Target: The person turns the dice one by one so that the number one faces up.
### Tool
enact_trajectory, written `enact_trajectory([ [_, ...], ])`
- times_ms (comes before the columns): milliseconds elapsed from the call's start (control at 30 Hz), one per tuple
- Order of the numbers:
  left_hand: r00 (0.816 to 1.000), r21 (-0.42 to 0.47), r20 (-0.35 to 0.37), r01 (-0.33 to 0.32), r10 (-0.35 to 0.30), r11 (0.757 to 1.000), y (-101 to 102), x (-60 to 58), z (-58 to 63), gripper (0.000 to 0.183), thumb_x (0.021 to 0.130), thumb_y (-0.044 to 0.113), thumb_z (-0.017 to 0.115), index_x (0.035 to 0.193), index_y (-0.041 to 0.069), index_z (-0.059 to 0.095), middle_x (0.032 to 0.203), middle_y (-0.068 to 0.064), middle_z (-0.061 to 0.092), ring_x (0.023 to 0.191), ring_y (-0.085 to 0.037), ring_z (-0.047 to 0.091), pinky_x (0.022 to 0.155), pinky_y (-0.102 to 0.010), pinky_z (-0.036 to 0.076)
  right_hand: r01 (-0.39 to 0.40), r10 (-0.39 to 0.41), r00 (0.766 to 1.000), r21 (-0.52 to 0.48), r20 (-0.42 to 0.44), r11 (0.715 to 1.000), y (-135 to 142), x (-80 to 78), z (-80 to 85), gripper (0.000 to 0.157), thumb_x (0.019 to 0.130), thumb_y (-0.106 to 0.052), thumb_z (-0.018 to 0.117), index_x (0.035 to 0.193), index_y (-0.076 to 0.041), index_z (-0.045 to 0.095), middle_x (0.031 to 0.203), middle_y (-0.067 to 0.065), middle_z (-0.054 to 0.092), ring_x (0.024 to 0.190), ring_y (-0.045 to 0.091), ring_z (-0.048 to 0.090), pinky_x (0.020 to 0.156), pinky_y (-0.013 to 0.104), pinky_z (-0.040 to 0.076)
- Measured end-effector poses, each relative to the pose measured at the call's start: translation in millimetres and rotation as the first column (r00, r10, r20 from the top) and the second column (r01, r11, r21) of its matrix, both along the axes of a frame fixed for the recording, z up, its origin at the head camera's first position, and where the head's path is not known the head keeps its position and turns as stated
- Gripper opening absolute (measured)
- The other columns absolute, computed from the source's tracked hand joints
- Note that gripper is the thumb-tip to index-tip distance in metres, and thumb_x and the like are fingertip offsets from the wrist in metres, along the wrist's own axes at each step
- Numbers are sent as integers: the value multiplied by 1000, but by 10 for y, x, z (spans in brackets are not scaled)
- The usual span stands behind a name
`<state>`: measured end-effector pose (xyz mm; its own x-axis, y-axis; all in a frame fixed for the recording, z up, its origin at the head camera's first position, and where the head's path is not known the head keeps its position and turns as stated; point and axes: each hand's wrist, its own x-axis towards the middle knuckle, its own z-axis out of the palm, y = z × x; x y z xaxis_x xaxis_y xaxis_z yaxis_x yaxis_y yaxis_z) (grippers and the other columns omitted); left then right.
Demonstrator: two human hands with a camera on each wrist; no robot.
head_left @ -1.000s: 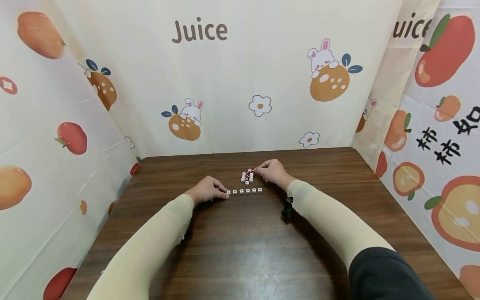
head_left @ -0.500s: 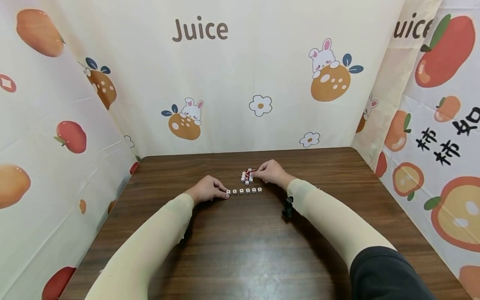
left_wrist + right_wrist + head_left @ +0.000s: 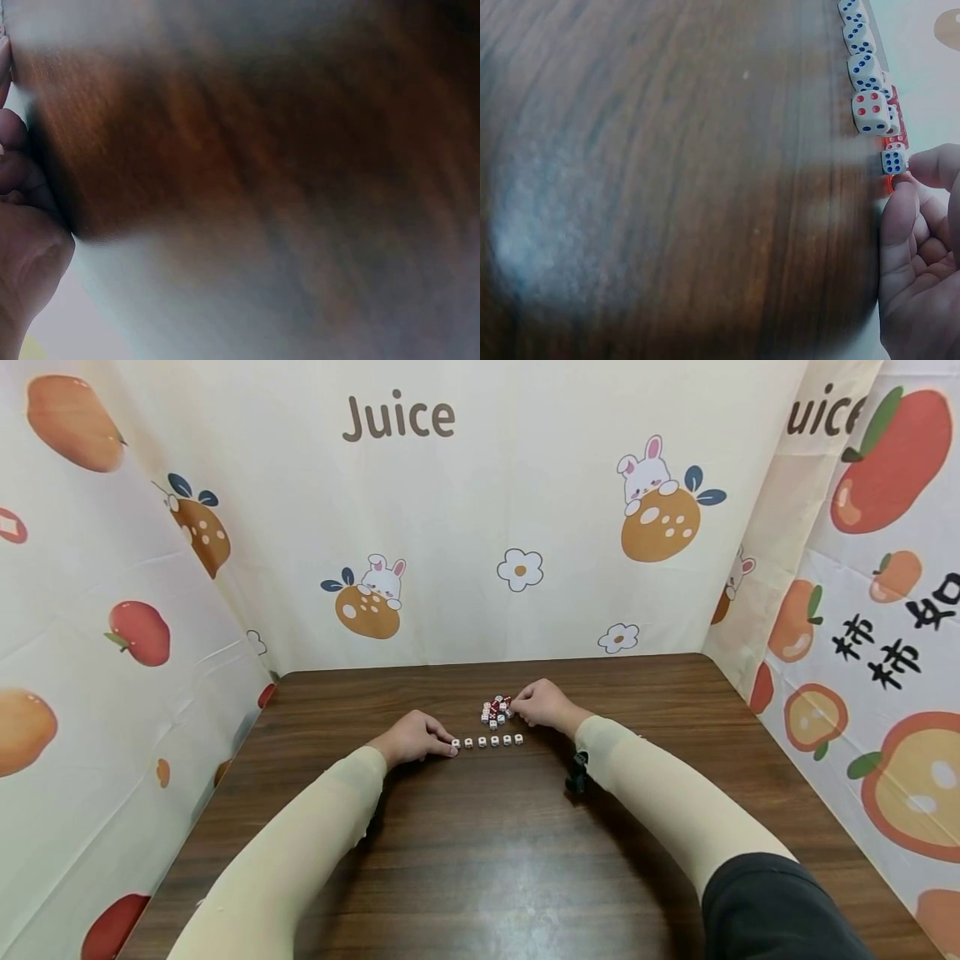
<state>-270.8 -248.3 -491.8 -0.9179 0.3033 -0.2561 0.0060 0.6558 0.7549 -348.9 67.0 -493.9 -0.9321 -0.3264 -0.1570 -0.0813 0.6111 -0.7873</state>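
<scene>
Several white dice stand in a spaced row on the wooden table. At the row's left end, my left hand holds the end die at its fingertips; the left wrist view shows only curled fingers. Behind the row lies a cluster of white and red dice. My right hand is at the cluster's right side, thumb and forefinger pinching a die that they mostly hide. In the right wrist view a die with blue pips sits beside those fingertips.
The brown wooden table spreads out in front of both arms. Patterned cloth with fruit and rabbits hangs behind it and at both sides. A small black device hangs under the right wrist.
My right hand has shifted slightly toward me at the cluster's right side, and the dice there now lie a little more spread out. The left hand stays at the row's end die.
</scene>
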Motion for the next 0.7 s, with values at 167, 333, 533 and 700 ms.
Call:
enact_trajectory([
  [167, 1000, -2, -1, -1, 1, 1000, 2, 16, 15, 17, 94, 28, 96, 106, 16, 92, 98, 3, 81, 58, -8, 50, 59, -26, 49, -15, 15, 1000, 5, 5, 1000, 8, -3, -2, 24, 106, -28, 78, 97, -8, 89, 78, 1, 74, 68, 13, 72, 66, 28, 61],
  [333, 1000, -1, -2, -7, 7, 1000, 6, 36, 27, 17, 94, 28, 96, 106, 16, 92, 101, 3, 82, 58, -8, 50, 59, -26, 50, -61, 62, 998, 58, -14, 996, 13, 15, 24, 21, 101, -31, 85, 103, -11, 92, 89, 4, 81, 69, 12, 72, 66, 26, 58],
  [533, 1000, 5, 4, -7, 7, 1000, 9, 54, 48, 17, 94, 27, 96, 106, 16, 92, 100, 2, 82, 58, -8, 50, 59, -27, 50, -106, 110, 993, 115, -32, 988, 24, 44, 49, 18, 100, -29, 87, 106, -12, 91, 106, 4, 86, 69, 10, 71, 69, 25, 57],
  [700, 1000, 6, 5, -6, 6, 1000, 9, 40, 33, 17, 94, 28, 96, 106, 16, 92, 101, 3, 82, 59, -9, 51, 59, -27, 50, -123, 126, 992, 94, -29, 988, 34, 67, 57, 14, 95, -20, 88, 105, -9, 89, 79, -4, 77, 63, 8, 66, 67, 23, 57],
])
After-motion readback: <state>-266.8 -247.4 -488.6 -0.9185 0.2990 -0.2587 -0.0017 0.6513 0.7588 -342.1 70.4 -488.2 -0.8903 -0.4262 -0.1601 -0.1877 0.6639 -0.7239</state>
